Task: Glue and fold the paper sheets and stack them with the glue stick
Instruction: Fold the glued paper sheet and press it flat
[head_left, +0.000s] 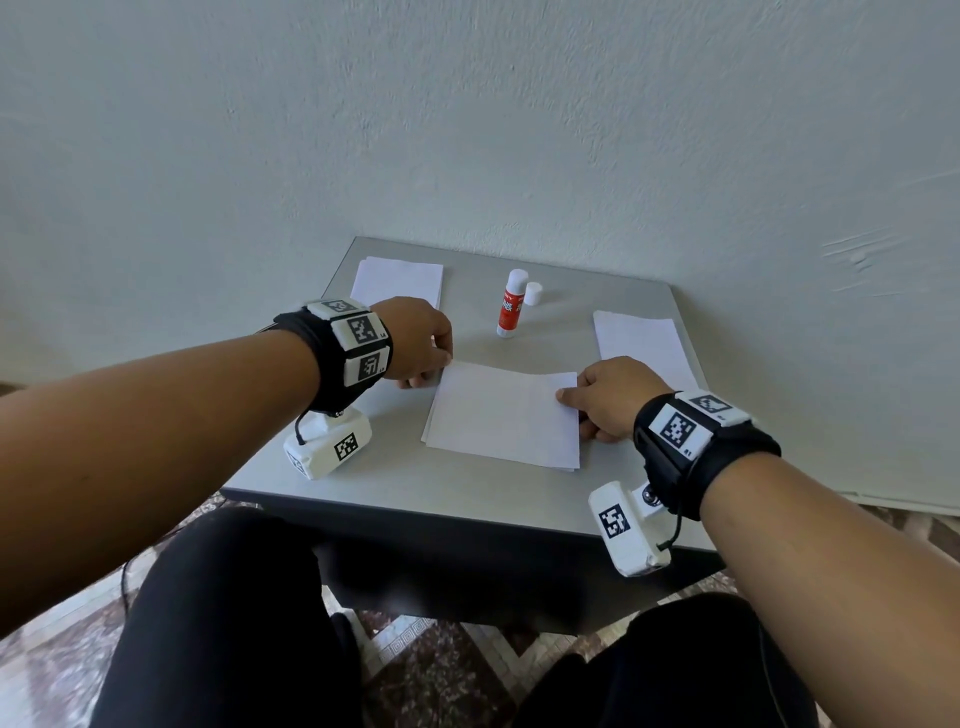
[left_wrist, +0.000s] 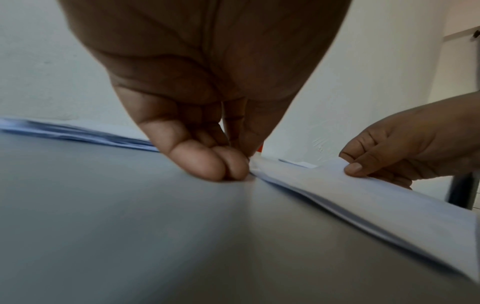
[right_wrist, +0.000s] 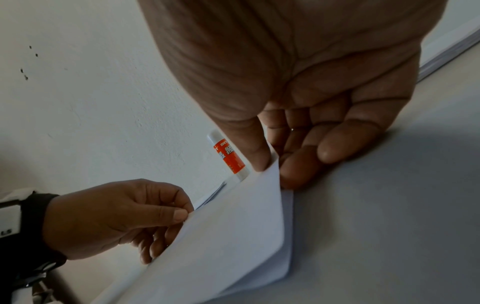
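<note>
— White paper in the middle of the table: which step is being worked?

— The fold, by the look of it. A folded sheet lies on the grey table near its front edge, its upper layer slightly raised. The far-left corner is pinched by the left hand, thumb over curled fingers. The far-right corner is pinched by the right hand, thumb on top, index finger beneath, the remaining fingers loosely curled towards the table.

— Is glue already on the sheet?

— That cannot be told; no sheen is seen on the paper.

— What is called for next?

— Probably the upper layer is to be lined up with the lower one at both far corners, then laid down and pressed flat along the crease. Any skew at the corners would be locked in if glue lies between.

— And farther back?

— The glue stick is standing upright beyond the sheet, uncapped, with its white cap just beside it on the right. One pile of sheets is lying at the far left, another pile at the right. Which pile takes finished sheets cannot be told.
</note>
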